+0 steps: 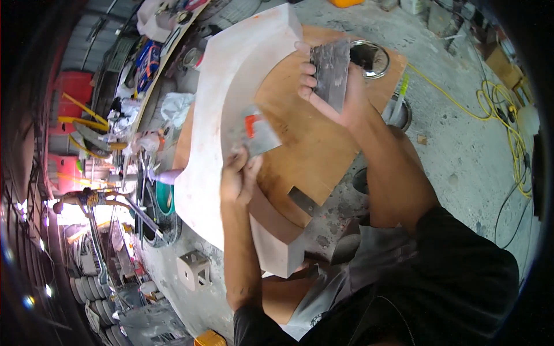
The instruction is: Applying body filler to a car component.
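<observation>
A pale curved panel with a wheel-arch cutout, like a car fender (pixel 208 115), rests on a brown board (pixel 311 155). Over its inner curve my left hand (pixel 238 176) pinches a thin, flat, greyish spreader (pixel 266 137) carrying a red-orange dab of paste; its outline is slightly blurred. Farther up and to the right, my right hand (pixel 353 95) grips a grey, smeared flat plate (pixel 331 72), thumb side partly hidden behind it. The two tools are apart. Just beyond my right hand stands an open round tin (pixel 371 59) with a shiny rim and dark inside.
A dark rectangular plate (pixel 303 202) lies on the board's near corner. Right of my forearm is a can (pixel 399 112) with a yellow-green-handled tool. Yellow cable (pixel 501 112) coils on the concrete floor. A small stool (pixel 194 270) and cluttered shelf (pixel 156 69) stand left.
</observation>
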Tool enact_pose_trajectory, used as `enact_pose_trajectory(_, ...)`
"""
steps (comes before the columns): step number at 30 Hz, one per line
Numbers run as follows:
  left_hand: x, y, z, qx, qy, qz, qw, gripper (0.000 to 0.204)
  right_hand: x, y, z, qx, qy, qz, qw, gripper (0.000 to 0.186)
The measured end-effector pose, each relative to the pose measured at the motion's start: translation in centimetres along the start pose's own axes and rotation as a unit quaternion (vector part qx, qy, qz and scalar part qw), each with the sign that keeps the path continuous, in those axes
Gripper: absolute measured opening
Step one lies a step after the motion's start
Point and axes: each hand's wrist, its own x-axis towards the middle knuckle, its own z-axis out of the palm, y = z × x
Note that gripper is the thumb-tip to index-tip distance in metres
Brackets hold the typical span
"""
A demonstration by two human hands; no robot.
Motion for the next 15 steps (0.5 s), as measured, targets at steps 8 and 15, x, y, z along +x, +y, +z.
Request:
enact_pose_trajectory(8,-14.3,2.0,-1.7,-0.216,-0.003,0.084,0.973,0.058,-4.6,11.3,1.1,0.065,0.022,0.348,0.935,0.045)
enact_pose_trajectory(15,-17.6,-1.7,-4.3,-0.175,0.052,0.128,0.975,0.063,-9.8,18.3,0.1,0.116,0.006,0.493,0.862,0.045)
